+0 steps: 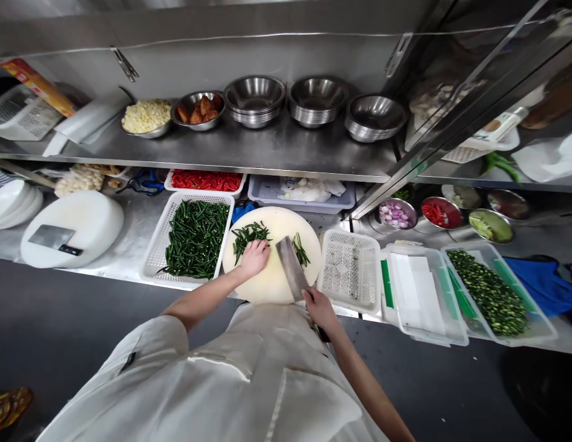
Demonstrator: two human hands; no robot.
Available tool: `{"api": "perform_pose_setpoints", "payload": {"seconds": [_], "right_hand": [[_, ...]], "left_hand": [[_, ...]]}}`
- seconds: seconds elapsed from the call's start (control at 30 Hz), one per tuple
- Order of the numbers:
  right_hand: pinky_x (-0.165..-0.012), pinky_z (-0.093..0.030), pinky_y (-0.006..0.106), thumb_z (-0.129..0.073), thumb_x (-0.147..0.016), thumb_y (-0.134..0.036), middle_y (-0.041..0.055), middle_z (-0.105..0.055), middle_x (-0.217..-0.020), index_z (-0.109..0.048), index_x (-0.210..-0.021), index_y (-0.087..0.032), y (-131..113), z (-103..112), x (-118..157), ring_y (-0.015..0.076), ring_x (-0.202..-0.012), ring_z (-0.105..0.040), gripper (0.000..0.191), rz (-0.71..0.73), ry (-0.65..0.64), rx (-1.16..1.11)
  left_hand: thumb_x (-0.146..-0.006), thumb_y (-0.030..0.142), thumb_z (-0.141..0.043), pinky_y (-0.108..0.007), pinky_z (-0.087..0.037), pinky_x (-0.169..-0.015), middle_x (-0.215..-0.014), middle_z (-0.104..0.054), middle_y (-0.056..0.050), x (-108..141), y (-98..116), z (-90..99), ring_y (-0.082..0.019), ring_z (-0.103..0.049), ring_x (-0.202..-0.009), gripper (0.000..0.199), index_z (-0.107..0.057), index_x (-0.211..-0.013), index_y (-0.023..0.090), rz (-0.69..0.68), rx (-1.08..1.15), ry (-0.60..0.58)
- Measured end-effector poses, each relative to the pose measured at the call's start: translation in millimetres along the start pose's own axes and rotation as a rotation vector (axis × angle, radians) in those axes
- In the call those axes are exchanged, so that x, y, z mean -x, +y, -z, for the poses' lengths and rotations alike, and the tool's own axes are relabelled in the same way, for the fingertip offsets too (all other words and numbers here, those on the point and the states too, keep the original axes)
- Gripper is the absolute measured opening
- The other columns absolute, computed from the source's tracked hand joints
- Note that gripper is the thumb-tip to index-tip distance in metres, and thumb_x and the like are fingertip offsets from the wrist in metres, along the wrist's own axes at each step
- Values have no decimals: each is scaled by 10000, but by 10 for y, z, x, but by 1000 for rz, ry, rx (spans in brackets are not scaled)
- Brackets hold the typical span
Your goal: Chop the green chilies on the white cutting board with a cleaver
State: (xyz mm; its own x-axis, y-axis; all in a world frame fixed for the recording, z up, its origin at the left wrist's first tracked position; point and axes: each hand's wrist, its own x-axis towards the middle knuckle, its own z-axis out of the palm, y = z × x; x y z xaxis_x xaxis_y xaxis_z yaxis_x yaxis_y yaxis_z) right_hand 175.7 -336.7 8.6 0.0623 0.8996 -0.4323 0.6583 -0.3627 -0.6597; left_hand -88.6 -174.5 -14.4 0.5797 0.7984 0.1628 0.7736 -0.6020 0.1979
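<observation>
A round white cutting board (276, 282) lies in front of me. My left hand (255, 258) is on its left half, fingers bent and drawn together over the near edge of a pile of long green chillies (249, 236); what lies under the fingertips is partly hidden. My right hand (319, 307) grips the handle of a cleaver (291, 267) at the board's near right edge. The broad blade slants over the board, pointing away from me. Just right of the blade is a smaller group of green chillies (301, 250), apart from the pile.
A white basket (152, 261) of green chillies stands left, an openwork white basket (350, 270) right. Farther right are clear plastic boxes (421, 294), one with chopped greens (491, 291). Another board (101, 227) bears a second cleaver (50, 236). A steel shelf (267, 150) overhangs the back.
</observation>
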Motion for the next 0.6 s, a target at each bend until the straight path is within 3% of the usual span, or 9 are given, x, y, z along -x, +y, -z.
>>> {"api": "perform_pose_setpoints", "payload": {"seconds": [0.17,0.27,0.33,0.4,0.5,0.6], "right_hand": [[-745,-422,294,-398,-1084,-429,90,-767,-934,-688,-974,-219,152,133,89,246,-898,-706,374,7,27,81],[-707,-376,294,-392,-1101,-389,97,-770,-933,-689,-1051,-207,104,209,37,236,-850,-703,352,2,36,160],[-677,-345,289,-390,-1113,-373,88,-770,-924,-684,-1086,-207,81,223,17,221,-814,-695,338,-13,26,189],[-666,-327,285,-391,-1122,-358,83,-772,-938,-676,-1106,-207,73,215,-3,211,-806,-691,323,-18,28,200],[-662,-309,284,-400,-1130,-344,83,-767,-937,-671,-1094,-204,56,191,-52,207,-823,-689,307,-16,50,217],[-648,-286,284,-412,-1132,-327,74,-750,-885,-671,-1055,-206,-11,166,-92,202,-803,-678,297,-15,65,252]], "left_hand": [[-1044,210,-510,-453,-463,-961,-1200,-637,-127,37,166,-106,-296,-542,-1125,245,-727,-1157,231,-120,63,-71],[-1029,253,-547,-484,-452,-982,-1271,-619,-157,-44,158,-41,-329,-536,-1169,298,-687,-1287,203,34,38,-2],[-999,240,-585,-506,-447,-990,-1287,-610,-175,-128,64,42,-357,-525,-1197,297,-694,-1269,185,165,-27,18],[-993,225,-599,-507,-449,-1008,-1276,-613,-168,-194,-20,94,-362,-519,-1224,256,-719,-1216,192,187,-51,-9],[-1035,231,-568,-448,-481,-1023,-1278,-624,-126,-192,34,17,-311,-548,-1235,253,-736,-1225,239,9,52,-86],[-1070,253,-538,-362,-534,-992,-1339,-628,-88,-107,298,-221,-245,-602,-1213,293,-720,-1298,275,-210,232,-151]]}}
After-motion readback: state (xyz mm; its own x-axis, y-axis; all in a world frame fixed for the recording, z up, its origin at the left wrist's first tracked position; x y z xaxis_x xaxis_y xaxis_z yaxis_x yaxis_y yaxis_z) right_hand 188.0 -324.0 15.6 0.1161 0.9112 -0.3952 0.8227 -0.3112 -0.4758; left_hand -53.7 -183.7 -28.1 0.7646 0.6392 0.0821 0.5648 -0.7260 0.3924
